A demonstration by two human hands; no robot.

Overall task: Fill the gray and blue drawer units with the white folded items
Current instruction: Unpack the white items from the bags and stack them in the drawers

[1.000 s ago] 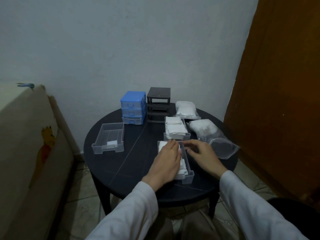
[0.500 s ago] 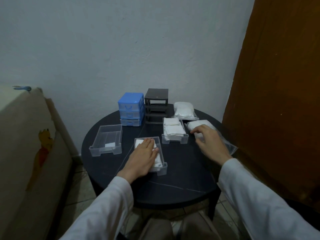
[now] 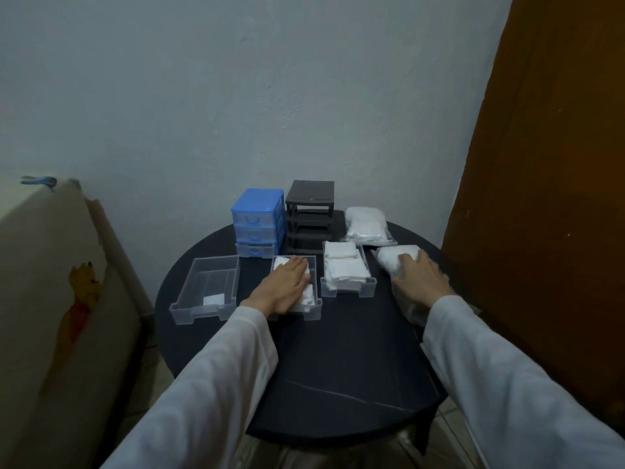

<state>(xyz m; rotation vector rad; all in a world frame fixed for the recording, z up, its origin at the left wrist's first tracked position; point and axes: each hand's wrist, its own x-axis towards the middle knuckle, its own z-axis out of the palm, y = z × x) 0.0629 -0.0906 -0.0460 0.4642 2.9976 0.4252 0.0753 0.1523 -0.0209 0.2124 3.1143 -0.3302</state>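
Observation:
A blue drawer unit point(image 3: 257, 222) and a dark gray drawer frame point(image 3: 310, 214) with no drawers in it stand at the back of the round black table point(image 3: 338, 360). Three clear drawers lie in front. The left drawer point(image 3: 207, 289) holds one small white piece. My left hand point(image 3: 283, 286) lies flat on white folded items in the middle drawer point(image 3: 314, 292). The right drawer point(image 3: 348, 275) is full of white folded items. My right hand point(image 3: 416, 276) rests on a clear plastic bag of white items point(image 3: 389, 262), fingers bent over it.
A second sealed bag of white items point(image 3: 366, 225) lies behind the right drawer. A cream padded piece of furniture point(image 3: 50, 299) stands to the left, a brown wooden door point(image 3: 541, 164) to the right, a pale wall behind.
My left hand slid the middle drawer leftward and farther back on the table. My right hand left that drawer and moved right onto the plastic bag.

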